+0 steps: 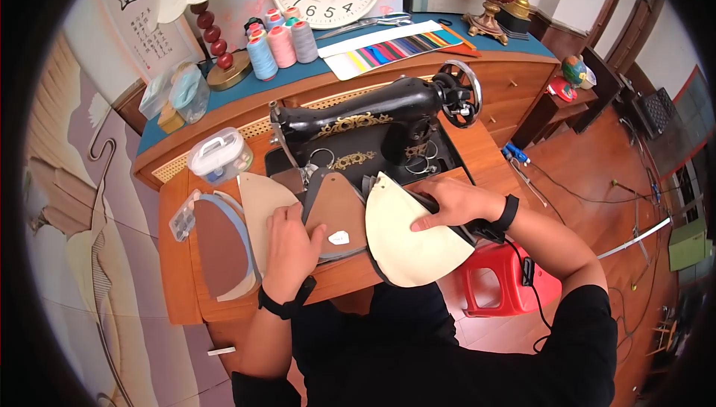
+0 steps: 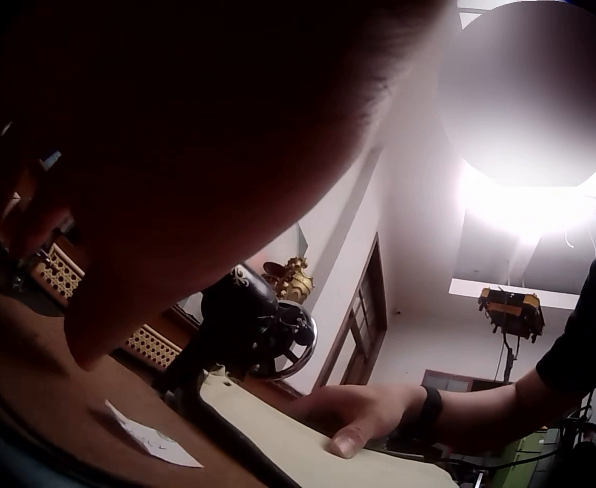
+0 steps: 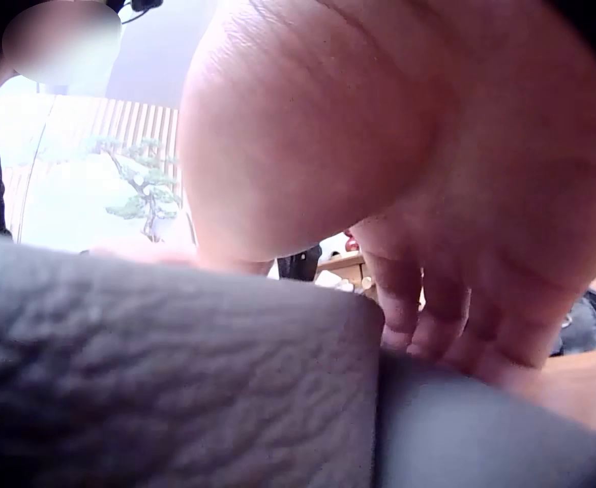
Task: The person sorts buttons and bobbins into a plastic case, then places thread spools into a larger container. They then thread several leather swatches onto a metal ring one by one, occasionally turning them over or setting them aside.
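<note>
Cream leather-like piece (image 1: 414, 239), rounded and pointed like a fan, lies under the fingers of the right hand (image 1: 455, 202) — thumb out along its surface, fingers bent over its far edge, apparently pinching the stack of pieces beneath. It hangs over the front edge of the wooden sewing table (image 1: 175, 280), just right of centre. The left hand (image 1: 289, 247) rests flat, fingers straight, on a brown piece (image 1: 339, 217) bearing a small white tag (image 1: 338, 238), with a beige piece (image 1: 257, 209) touching its left side.

Likely risk: the cream piece overhangs the edge, so if the right hand eases off, the piece could slide to the floor; the layered pieces could also shift out of line under the left palm.

Both forearms reach forward from the body, wrists low, palms down, each with a black wrist strap. Behind the hands stands a black sewing machine (image 1: 373, 120).
</note>
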The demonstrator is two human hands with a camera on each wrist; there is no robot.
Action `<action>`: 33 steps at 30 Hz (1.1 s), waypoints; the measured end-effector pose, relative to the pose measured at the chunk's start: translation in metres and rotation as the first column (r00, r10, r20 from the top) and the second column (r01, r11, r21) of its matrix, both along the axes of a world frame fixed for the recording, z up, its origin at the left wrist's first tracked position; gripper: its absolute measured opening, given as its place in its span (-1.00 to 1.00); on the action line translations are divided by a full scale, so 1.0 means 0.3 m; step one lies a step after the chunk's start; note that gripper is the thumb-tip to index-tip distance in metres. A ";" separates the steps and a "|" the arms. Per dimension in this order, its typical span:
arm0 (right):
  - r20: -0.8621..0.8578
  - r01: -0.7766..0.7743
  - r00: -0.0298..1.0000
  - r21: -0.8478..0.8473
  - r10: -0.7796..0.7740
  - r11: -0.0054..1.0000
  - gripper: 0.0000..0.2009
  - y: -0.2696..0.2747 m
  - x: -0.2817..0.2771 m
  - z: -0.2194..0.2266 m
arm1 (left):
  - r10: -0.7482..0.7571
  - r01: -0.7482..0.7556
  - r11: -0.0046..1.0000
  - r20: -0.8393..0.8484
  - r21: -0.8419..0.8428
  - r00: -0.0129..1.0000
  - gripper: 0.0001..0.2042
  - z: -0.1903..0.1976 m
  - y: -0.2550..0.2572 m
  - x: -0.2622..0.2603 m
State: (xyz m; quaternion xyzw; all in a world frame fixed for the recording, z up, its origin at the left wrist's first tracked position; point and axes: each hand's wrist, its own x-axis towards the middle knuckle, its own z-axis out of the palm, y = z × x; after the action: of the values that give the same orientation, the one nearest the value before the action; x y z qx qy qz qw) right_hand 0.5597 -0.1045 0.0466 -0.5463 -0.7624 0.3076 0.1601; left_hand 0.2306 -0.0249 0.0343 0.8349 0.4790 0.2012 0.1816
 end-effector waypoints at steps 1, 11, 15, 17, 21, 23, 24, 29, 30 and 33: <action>0.003 -0.010 1.000 0.000 0.010 1.000 -0.16 0.005 -0.010 0.010 | 0.010 -0.010 1.000 0.003 0.000 1.000 -0.46 -0.006 0.007 -0.004; 0.036 0.137 0.990 -0.152 -0.133 0.979 -0.22 -0.019 -0.060 0.051 | -0.079 0.080 0.992 0.021 -0.100 0.997 -0.46 -0.030 0.114 0.065; 0.093 0.167 0.982 -0.057 -0.162 0.984 -0.29 -0.073 -0.034 0.104 | -0.084 0.078 0.990 -0.052 -0.118 0.995 -0.53 -0.024 0.124 0.094; 0.063 0.184 0.982 -0.060 -0.180 0.981 -0.32 -0.102 0.004 0.129 | -0.090 0.082 0.990 -0.069 -0.117 0.994 -0.51 -0.026 0.122 0.101; 0.062 0.273 0.961 -0.089 -0.268 0.958 -0.32 -0.156 0.087 0.166 | -0.091 0.087 0.991 -0.041 -0.101 0.995 -0.47 -0.033 0.116 0.107; 0.068 0.286 0.957 -0.062 -0.281 0.956 -0.33 -0.178 0.146 0.149 | -0.101 0.096 0.990 -0.051 -0.105 0.994 -0.44 -0.031 0.110 0.114; 0.024 0.320 0.947 -0.078 -0.320 0.944 -0.33 -0.188 0.169 0.146 | -0.098 0.091 0.987 -0.042 -0.136 0.994 -0.42 -0.030 0.099 0.122; -0.047 0.377 0.923 -0.077 -0.382 0.923 -0.34 -0.230 0.284 0.116 | -0.079 0.075 0.977 -0.015 -0.201 0.997 -0.29 -0.052 0.057 0.179; -0.081 0.368 0.924 -0.076 -0.374 0.927 -0.35 -0.234 0.312 0.099 | -0.077 0.071 0.978 -0.023 -0.198 0.997 -0.32 -0.037 0.042 0.193; -0.111 0.385 0.912 -0.103 -0.396 0.917 -0.37 -0.246 0.356 0.091 | -0.076 0.073 0.985 -0.012 -0.158 0.997 -0.34 -0.056 0.012 0.219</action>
State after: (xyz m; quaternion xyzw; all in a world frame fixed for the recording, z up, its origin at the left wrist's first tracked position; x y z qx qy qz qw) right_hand 0.6666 -0.1785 0.0738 -0.6723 -0.6131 0.3340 0.2460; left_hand 0.2962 -0.0211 0.0175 0.8370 0.4635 0.1486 0.2500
